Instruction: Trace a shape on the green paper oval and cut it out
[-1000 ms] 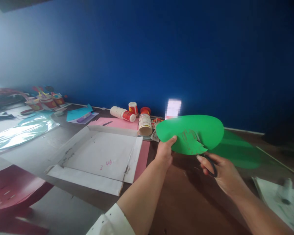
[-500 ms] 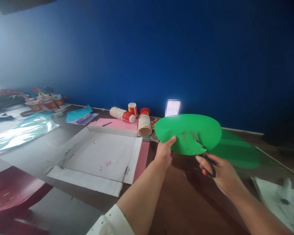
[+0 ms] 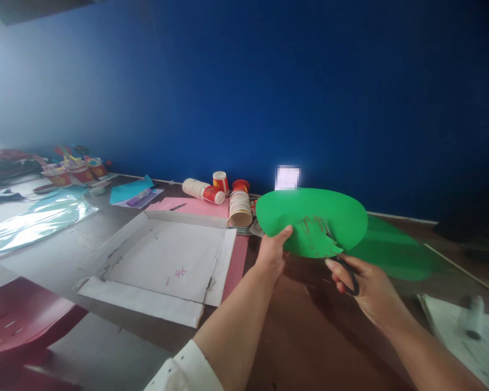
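Two hands, one green paper (image 3: pixel 309 217), one pair of scissors (image 3: pixel 348 271), one white box lid (image 3: pixel 163 260), one pink sheet (image 3: pixel 195 206)

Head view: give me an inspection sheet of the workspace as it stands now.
Surface: brown table, largely covered with paper.
Job's things: green paper sheet held up; scissors at its lower edge by a pencilled outline.
Clutter: flattened white box, pink paper, stack of paper cups, more cups far left, second green sheet.
Grippers: left hand pinches the sheet; right hand is in the scissor handles.
Cables: nothing seen.
Surroundings: blue wall; red chair at left.
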